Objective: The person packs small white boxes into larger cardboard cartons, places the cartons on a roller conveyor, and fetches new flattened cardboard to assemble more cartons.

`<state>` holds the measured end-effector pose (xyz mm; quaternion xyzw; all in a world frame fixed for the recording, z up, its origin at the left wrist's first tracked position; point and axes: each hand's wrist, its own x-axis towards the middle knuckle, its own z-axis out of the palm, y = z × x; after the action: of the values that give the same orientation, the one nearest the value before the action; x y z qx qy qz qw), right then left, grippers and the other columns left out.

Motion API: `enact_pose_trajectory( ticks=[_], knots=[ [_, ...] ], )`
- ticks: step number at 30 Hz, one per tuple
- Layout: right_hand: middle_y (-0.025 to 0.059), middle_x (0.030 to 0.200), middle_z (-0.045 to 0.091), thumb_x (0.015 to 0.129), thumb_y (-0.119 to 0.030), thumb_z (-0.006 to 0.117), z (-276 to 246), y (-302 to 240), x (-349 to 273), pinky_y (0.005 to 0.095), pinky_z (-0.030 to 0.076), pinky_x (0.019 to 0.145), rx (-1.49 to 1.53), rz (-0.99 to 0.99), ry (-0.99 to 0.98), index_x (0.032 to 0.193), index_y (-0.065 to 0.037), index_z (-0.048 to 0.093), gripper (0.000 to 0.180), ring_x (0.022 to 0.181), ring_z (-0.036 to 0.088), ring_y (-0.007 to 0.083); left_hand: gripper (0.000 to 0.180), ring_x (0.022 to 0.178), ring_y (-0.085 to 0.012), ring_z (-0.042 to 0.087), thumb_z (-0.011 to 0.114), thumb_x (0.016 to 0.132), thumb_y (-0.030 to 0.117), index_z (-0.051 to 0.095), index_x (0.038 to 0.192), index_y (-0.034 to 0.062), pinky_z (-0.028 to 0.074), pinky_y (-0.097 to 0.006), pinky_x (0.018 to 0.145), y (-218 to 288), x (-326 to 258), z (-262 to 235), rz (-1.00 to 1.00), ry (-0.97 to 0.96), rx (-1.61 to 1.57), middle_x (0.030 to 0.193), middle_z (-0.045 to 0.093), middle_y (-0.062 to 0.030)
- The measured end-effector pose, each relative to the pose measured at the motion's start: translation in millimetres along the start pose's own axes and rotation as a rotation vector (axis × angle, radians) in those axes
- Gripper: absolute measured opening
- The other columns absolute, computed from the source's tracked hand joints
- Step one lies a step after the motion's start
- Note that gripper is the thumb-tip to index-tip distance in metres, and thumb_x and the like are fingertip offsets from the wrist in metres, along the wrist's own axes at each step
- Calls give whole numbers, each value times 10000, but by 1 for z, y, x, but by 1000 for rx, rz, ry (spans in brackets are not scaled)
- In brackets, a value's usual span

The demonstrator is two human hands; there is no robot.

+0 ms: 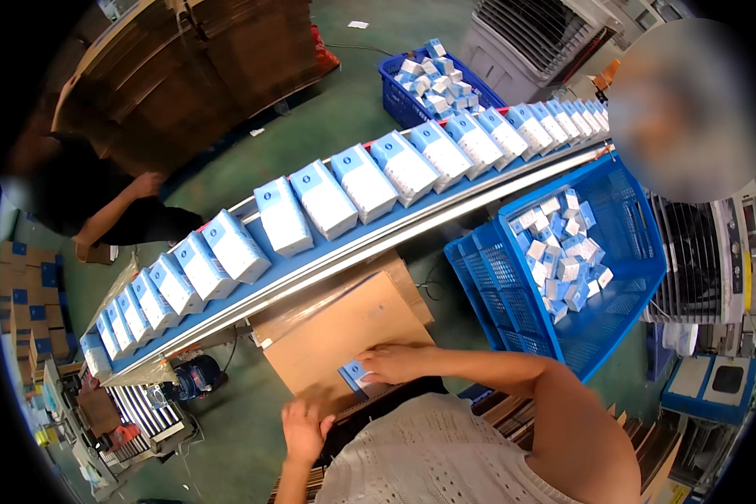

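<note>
My right hand (392, 364) reaches across from the right, its fingers closed on a blue-and-white carton (351, 380) that lies low on a brown cardboard surface (311, 338) in front of me. The palm covers part of this carton. Beside the cardboard's near left corner is my left hand (305, 427), holding nothing that I can see; its fingers are apart and a little blurred. Beyond the cardboard, a slanting blue conveyor belt (252, 294) carries a long row of blue-and-white cartons (317, 202).
On the right stands a blue plastic crate (626, 311) holding many small boxes. Another blue crate (395, 99) of boxes sits behind the belt. A person in dark clothes (84, 189) is at the left, near big brown cartons (193, 63). Metal rollers (139, 420) stand lower left.
</note>
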<state>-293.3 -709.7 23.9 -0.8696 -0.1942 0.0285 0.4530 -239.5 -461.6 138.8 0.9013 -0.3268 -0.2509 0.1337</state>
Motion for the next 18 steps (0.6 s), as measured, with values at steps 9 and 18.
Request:
enact_pose_trajectory(
  ticks=[9, 18],
  knots=[
    [189, 737, 521, 824, -178, 482, -91, 88, -8, 387, 406, 593, -126, 562, 758, 726, -26, 486, 181, 668, 504, 339, 506, 1175, -363, 358, 380, 906, 254, 251, 1326, 2, 289, -373, 971, 3, 87, 104, -711, 706, -284, 1333, 319, -211],
    [52, 864, 557, 871, -347, 437, 3, 149, -58, 331, 429, 707, 960, 1165, 540, 968, -75, 550, 311, 767, 518, 182, 525, 1189, -308, 373, 299, 931, 371, 273, 1329, 29, 305, -355, 979, -123, 28, 117, -566, 694, -607, 1317, 354, -174]
  ],
)
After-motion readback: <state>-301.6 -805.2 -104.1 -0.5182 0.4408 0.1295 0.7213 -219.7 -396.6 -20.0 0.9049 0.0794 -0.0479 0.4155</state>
